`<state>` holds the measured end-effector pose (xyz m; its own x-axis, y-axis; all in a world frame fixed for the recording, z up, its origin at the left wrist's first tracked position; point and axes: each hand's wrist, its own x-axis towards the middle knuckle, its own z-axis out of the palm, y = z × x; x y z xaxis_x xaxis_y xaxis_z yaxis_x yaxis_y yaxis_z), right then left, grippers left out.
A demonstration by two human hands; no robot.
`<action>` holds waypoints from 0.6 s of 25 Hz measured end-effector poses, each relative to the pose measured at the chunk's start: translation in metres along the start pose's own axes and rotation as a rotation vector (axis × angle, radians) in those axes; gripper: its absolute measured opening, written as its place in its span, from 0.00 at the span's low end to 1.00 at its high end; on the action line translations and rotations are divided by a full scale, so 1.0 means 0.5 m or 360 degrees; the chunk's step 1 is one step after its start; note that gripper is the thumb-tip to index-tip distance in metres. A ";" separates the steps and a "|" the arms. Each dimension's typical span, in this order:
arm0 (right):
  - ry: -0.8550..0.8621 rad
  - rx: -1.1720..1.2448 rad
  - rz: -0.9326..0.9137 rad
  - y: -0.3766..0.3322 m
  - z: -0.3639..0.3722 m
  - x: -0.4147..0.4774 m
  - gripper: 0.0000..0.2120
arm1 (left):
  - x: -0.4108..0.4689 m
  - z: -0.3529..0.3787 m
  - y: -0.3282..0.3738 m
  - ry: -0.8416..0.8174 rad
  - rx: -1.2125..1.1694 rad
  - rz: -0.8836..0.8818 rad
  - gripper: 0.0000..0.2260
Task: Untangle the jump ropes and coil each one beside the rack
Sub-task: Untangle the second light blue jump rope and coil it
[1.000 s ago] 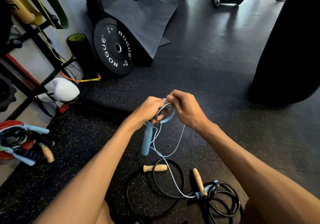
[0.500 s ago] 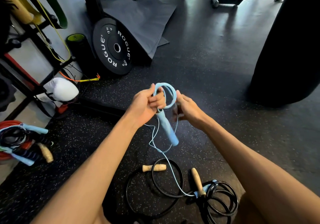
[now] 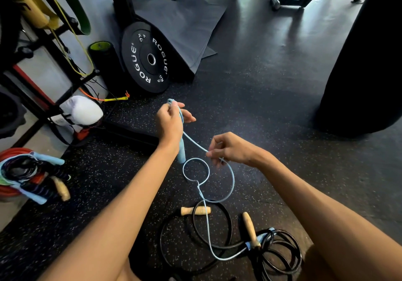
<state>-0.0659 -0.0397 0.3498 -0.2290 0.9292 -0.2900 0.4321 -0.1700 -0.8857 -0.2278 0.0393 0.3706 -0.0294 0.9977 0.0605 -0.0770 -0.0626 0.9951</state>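
Blue cord slants low-right to high-left between your hands; your right hand is nearer the slack.

Nearest you, below both hands, the black jump rope (image 3: 231, 224) lies looped on the floor. The light-blue jump rope (image 3: 234, 178) feeds out from its coils under your right forearm. It climbs and twists into a small ring just beneath your right hand (image 3: 228, 150), which pinches the cord in its fingertips. From there it runs taut, up-left, to your left hand (image 3: 170, 124), closed round the blue handle (image 3: 181, 153) and a gathered loop. The rack (image 3: 65, 56) stands beyond, to the left of that hand.
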 end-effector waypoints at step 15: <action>0.0644 0.0216 -0.0362 -0.064 -0.008 -0.007 0.17 | -0.025 -0.047 0.034 -0.1528 0.0736 -0.0605 0.21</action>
<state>-0.0755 -0.0362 0.3806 0.0651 0.9963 0.0568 0.2867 0.0359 -0.9573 -0.2524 0.0250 0.3850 0.7100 0.5688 -0.4152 0.4644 0.0652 0.8832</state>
